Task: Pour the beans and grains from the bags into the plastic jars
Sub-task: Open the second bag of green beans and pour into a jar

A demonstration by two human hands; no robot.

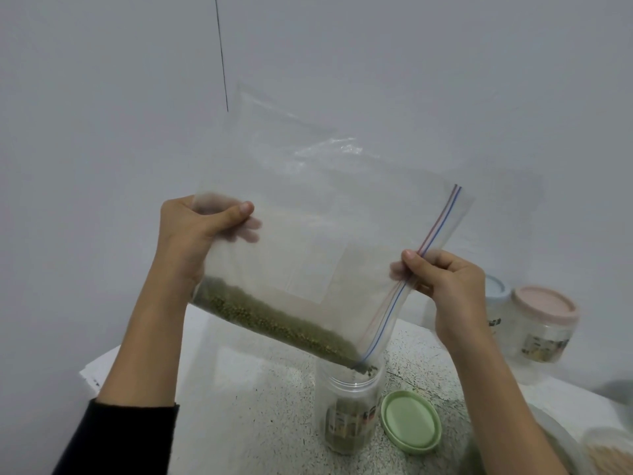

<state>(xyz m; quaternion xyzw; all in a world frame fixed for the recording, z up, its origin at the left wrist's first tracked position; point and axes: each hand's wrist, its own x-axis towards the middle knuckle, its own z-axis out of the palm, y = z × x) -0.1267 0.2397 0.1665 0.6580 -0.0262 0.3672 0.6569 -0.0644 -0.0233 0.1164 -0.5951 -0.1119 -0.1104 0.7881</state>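
The left hand [191,234] had its grip pinched on the clear zip bag [308,234] by its upper corner, while the right hand [445,282] clenched its grip on the zip edge. Green beans [274,320] lay along the tilted bag's lower edge, its corner over the open jar [347,413] on the speckled tabletop [260,406], beside a green lid [411,421].

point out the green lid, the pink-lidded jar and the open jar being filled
green lid [411,420], head view, centre of its top
pink-lidded jar [544,323], head view, clear wall below lid
open jar [349,399], head view, clear upper wall
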